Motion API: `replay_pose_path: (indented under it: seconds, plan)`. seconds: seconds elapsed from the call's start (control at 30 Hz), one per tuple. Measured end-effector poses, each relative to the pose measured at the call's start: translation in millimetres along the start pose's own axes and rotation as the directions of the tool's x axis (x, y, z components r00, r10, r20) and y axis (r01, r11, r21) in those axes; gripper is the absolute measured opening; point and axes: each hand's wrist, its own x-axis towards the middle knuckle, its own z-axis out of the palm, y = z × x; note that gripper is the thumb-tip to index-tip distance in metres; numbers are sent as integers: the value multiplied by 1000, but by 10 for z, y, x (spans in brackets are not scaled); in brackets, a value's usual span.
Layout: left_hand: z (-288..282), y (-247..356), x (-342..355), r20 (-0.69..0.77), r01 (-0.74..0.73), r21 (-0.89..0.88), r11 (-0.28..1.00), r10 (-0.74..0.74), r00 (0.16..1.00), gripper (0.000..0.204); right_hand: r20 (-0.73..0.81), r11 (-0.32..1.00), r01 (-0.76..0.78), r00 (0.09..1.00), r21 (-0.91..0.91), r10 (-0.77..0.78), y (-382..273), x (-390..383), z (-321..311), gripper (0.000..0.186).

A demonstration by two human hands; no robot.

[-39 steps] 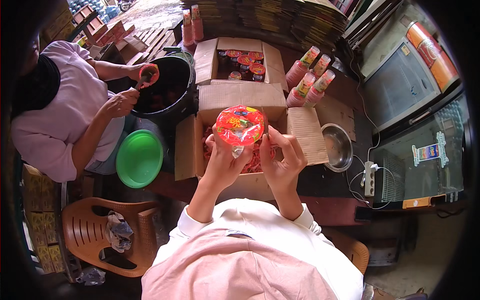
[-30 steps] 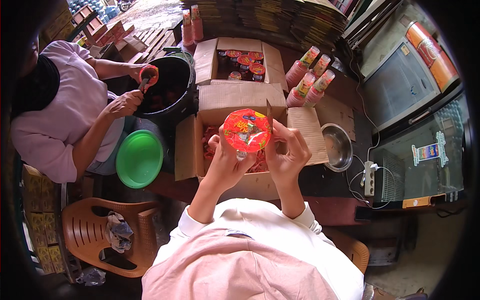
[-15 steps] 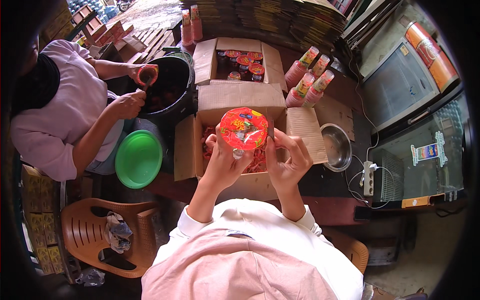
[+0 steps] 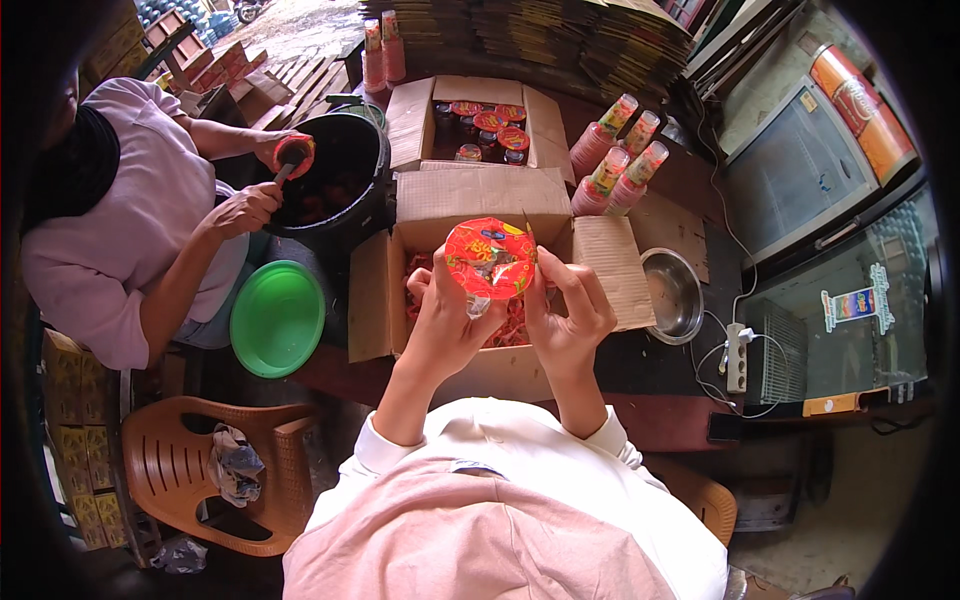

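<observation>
Over the open cardboard box, my left hand (image 4: 440,315) is closed round a clear plastic cup (image 4: 478,306). Its red printed film lid (image 4: 490,258) faces up. At the cup's right rim my right hand (image 4: 572,315) pinches a thin, dark, blade-like strip (image 4: 530,232), seen nearly edge-on; its exact kind is unclear. Below both hands, the cardboard box (image 4: 482,205) contains red film scraps (image 4: 515,325). Just behind it, a second cardboard box (image 4: 410,125) holds several dark-filled cups with red lids (image 4: 487,120).
On the left a co-worker (image 4: 150,210) holds a cup and a utensil over a black bucket (image 4: 372,195). A green basin (image 4: 278,318) is nearby. To the right stand stacked cups (image 4: 605,170), a metal bowl (image 4: 672,295), a power strip (image 4: 737,358) and a glass-door fridge (image 4: 790,165).
My right hand shifts slightly left, and the strip turns from flat to nearly edge-on. The cup moves a little right. The co-worker's utensil now reaches into their cup.
</observation>
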Motion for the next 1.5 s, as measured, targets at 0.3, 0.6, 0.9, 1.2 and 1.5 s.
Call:
replay_pose_path:
  seconds: [0.3, 0.6, 0.9, 1.2, 1.5]
  plan:
    - [16, 6, -10, 30, 18, -79, 997, -15, 999, 57, 49, 999, -1, 999, 34, -1, 103, 72, 13, 35]
    - [86, -112, -8, 42, 35, -276, 960, -24, 999, 58, 60, 978, -115, 993, 174, 106, 87, 5, -23, 30]
    - [118, -118, 19, 122, 162, -377, 912, -124, 985, 44, 69, 980, -108, 993, 169, 98, 140, 41, -56, 31]
    - [95, -142, 7, 230, 235, -535, 812, -128, 965, 46, 118, 950, -168, 983, 263, 141, 206, 60, -64, 33]
    - [77, -142, 148, 262, 267, -732, 627, -103, 960, 53, 167, 950, -180, 976, 254, 140, 175, 69, -55, 32]
